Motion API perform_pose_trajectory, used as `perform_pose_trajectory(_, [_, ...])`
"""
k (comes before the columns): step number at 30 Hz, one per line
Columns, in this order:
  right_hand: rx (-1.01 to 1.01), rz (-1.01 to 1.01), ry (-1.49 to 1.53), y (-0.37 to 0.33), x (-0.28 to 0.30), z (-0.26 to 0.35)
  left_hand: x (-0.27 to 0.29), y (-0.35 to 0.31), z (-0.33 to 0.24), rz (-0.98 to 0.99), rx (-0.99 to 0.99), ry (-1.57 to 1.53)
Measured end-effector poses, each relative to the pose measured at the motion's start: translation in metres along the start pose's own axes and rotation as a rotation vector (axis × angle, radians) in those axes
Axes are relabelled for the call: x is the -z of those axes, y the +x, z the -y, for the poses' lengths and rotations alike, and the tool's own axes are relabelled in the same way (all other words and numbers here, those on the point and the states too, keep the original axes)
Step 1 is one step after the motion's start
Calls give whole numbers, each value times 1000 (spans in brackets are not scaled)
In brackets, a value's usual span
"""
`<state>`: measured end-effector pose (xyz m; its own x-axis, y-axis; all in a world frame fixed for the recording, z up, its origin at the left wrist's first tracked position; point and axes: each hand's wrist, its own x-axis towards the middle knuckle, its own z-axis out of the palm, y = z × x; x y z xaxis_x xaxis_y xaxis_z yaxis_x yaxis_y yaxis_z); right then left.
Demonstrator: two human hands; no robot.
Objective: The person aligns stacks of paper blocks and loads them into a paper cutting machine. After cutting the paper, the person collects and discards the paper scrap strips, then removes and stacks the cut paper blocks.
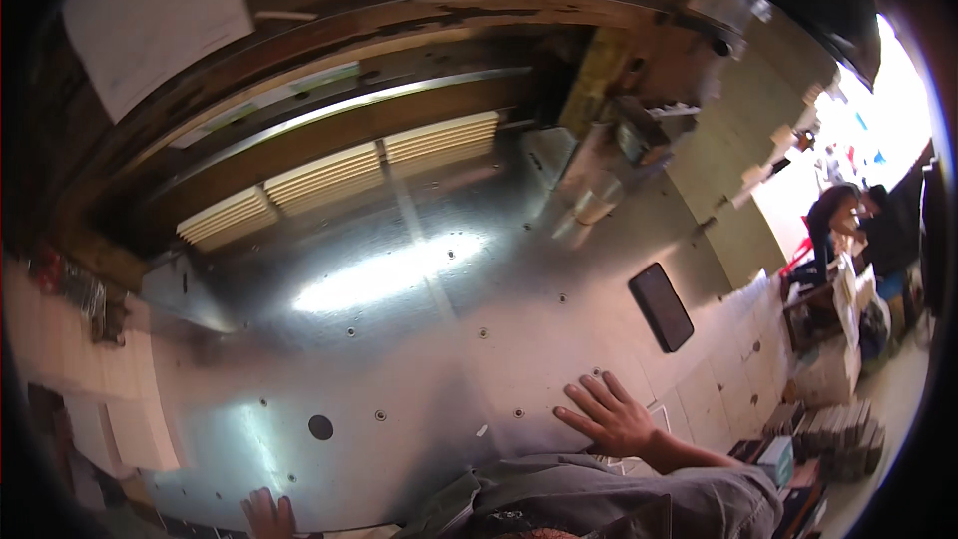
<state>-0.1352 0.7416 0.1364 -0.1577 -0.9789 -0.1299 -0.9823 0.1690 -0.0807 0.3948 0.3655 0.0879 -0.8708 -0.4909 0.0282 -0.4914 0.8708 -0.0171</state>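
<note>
My right hand (611, 413) lies on the metal table (429, 359) near its front edge, fingers spread and holding nothing. A black smartphone (661, 307) lies flat beyond it and to the right, apart from the fingers. At the lower left, my left hand (267, 513) rests at the table's near edge. Its fingers point forward, slightly apart, and nothing shows in them; the frame's lower edge cuts off the rest. Small round fittings dot the metal surface, and a dark disc or hole (320, 427) lies between the hands.
Ridged pale strips (324, 180) line the back, under a metal bar of a large machine. White sheets (160, 20) hang at upper left. Pale stacks (140, 419) stand on the left. Bundled stacks (838, 444) sit at lower right. Another person (833, 220) bends over farther right.
</note>
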Motion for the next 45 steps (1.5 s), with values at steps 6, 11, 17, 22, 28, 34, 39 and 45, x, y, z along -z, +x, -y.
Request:
perform_pose_trajectory(6, [-36,-20,21,6,1,-1,-2,0,-1,-82,24,-35])
perform_pose_trajectory(11, [-43,-33,83,1,-1,3,-27,-8,11,-90,18,-2])
perform_pose_trajectory(17, [-19,-134,17,7,-11,3,-21,-12,6,-76,96,-27])
perform_pose_trajectory(22, [4,-125,97,8,-9,4,-23,-13,7,-75,80,-23])
perform_pose_trajectory(28, [-3,-115,123,10,-6,4,-23,-14,5,-81,88,-31])
perform_pose_trajectory(34, [1,-149,110,10,-7,5,-20,-12,3,-85,103,-42])
perform_pose_trajectory(39, [20,-170,38,9,-11,5,-20,-11,3,-97,107,-43])
perform_pose_trajectory(45, [17,-180,52,8,-9,5,-17,-9,2,-103,95,-48])
